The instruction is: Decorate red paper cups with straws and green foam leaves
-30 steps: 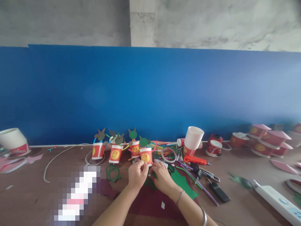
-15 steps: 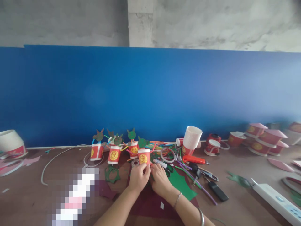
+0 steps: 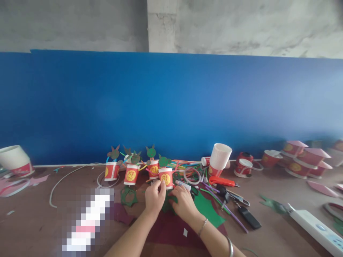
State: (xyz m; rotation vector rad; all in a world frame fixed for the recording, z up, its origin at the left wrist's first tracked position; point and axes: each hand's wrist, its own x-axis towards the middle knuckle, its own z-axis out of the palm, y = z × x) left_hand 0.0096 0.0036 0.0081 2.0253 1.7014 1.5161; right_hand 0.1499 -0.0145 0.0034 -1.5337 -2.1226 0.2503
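A small red-and-white paper cup (image 3: 165,178) with a yellow emblem stands in front of me, topped by a green paper animal head (image 3: 164,160). Thumb and fingers of my left hand (image 3: 155,196) are closed on its lower left edge. Just right of and below the cup is my right hand (image 3: 184,200), bent over green paper scraps, its thumb and fingers apart with nothing visible between them. Beyond its fingers lies a white-capped tube (image 3: 183,185). Similar cup figures stand to the left, among them one cup (image 3: 131,175) and another (image 3: 111,171).
Right of my hands are a green paper sheet (image 3: 207,207), an orange utility knife (image 3: 222,181), keys with a black fob (image 3: 249,217) and a tall stack of paper cups (image 3: 219,157). A white power strip (image 3: 316,228) lies at the right. A blue partition (image 3: 171,107) rises behind.
My left hand has shifted left and up to the cup's lower left edge. The right hand's fingers have parted from the cup, opening a gap between the hands. The view has shifted slightly.
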